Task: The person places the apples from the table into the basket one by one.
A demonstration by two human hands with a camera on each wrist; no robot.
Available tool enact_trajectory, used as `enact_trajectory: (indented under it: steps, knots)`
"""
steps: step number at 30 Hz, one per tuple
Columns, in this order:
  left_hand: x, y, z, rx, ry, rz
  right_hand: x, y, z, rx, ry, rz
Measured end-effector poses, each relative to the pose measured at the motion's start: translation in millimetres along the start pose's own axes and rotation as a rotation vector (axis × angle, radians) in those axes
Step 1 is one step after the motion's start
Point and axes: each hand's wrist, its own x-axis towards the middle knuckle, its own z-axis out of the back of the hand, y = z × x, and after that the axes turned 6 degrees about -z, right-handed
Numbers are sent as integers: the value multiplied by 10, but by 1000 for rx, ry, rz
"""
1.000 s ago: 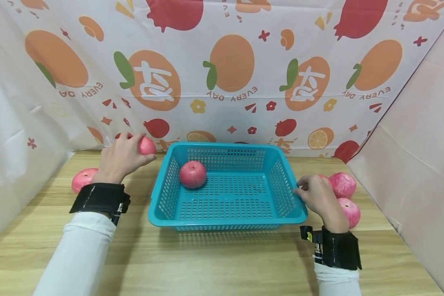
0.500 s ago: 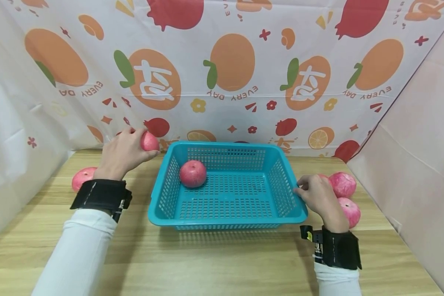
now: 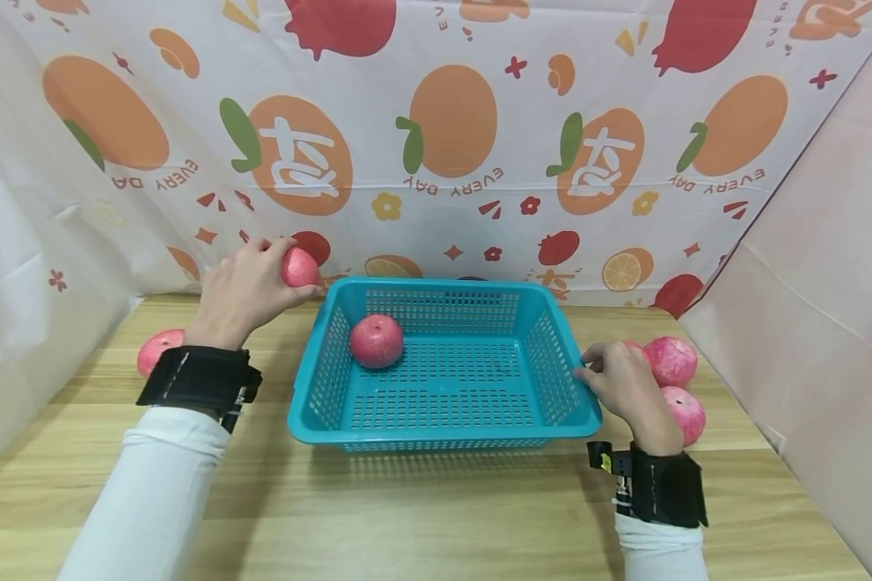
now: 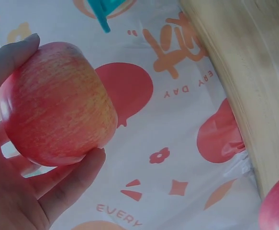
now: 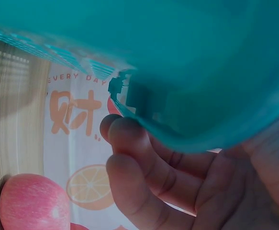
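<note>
Holding apple (image 3: 300, 267) (in left hand (image 3: 241, 291))

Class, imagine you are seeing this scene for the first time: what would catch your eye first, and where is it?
The bright turquoise basket stands out at the middle of the wooden table, with one red apple inside toward its left end. Next comes the left hand, gripping another apple near the basket's far left corner. Behind everything hangs a white cloth printed with large, bold fruit.
</note>
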Motion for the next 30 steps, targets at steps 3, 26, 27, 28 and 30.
enact_trajectory:
  steps: [3, 26, 27, 28, 30]
  knots:
    - [8, -20, 13, -11, 4, 4, 2, 1, -7, -1, 0, -4]
    - [135, -250, 80, -60, -6, -56, -3, 19, 8, 11, 13, -3]
    - [142, -259, 84, -61, -5, -56, -2, 17, 10, 11, 12, -2]
    - [150, -267, 89, -63, -4, -55, -2, 17, 11, 10, 11, -2]
    - [163, -283, 96, -63, -3, -56, 1, 15, 15, 10, 11, 1]
